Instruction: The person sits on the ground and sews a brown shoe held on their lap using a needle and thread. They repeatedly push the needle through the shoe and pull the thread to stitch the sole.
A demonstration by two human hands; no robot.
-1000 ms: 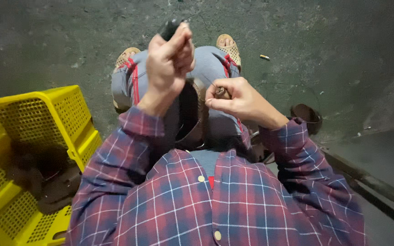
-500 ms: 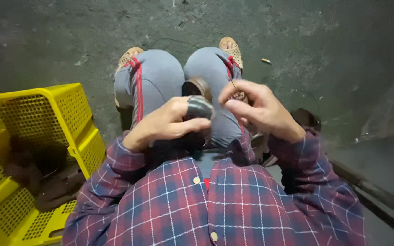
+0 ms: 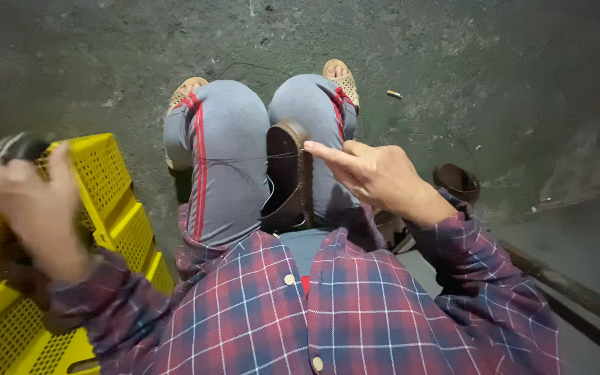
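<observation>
Nearest the camera, the plaid shirt in red and blue filled the lower frame, its sleeves running out to both hands. The left hand was raised over the yellow plastic crate at the person's left side, its fingers clenched around a small dark rounded object whose top showed above the knuckles; motion blur hid what it was. The right hand rested over the right thigh, fingers partly curled with the forefinger stretched out, its tip touching the stitched edge of a brown leather shoe piece wedged upright between the knees; whether it pinched a needle or thread could not be told. Beyond lay grey trousers, woven sandals and concrete floor.
</observation>
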